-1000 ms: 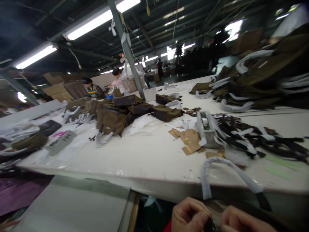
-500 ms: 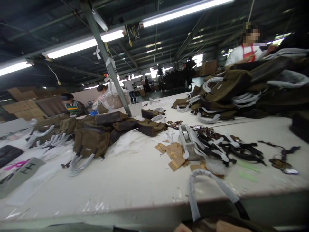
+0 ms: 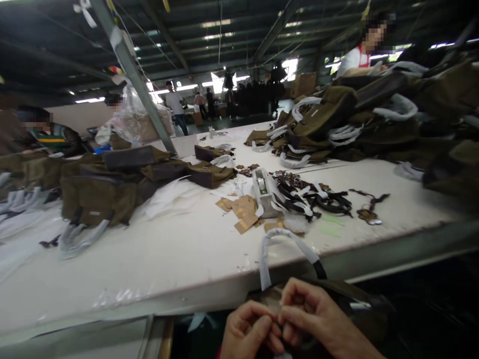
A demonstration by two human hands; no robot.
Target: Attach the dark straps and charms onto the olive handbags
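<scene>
Both of my hands meet at the bottom edge, below the table's front rim. My left hand point(image 3: 249, 330) has its fingers curled and pinched against my right hand point(image 3: 318, 319), which is also closed. Between and under them lies a dark olive bag point(image 3: 359, 304) on my lap. Its handle point(image 3: 279, 249), wrapped in white paper, arches up over the table edge. What the fingertips pinch is too small to make out.
On the white table point(image 3: 179, 249) lie brown paper tags point(image 3: 243, 212), a tape dispenser point(image 3: 265, 192), dark straps point(image 3: 322, 199) and heaps of olive bags at left point(image 3: 101, 192) and far right point(image 3: 374, 119). Other people work at the back left point(image 3: 48, 137) and back right point(image 3: 359, 50).
The view has swung down and to the right. My hands, cut off at the bottom edge half a second ago, are back in full view, pinched together over the bag.
</scene>
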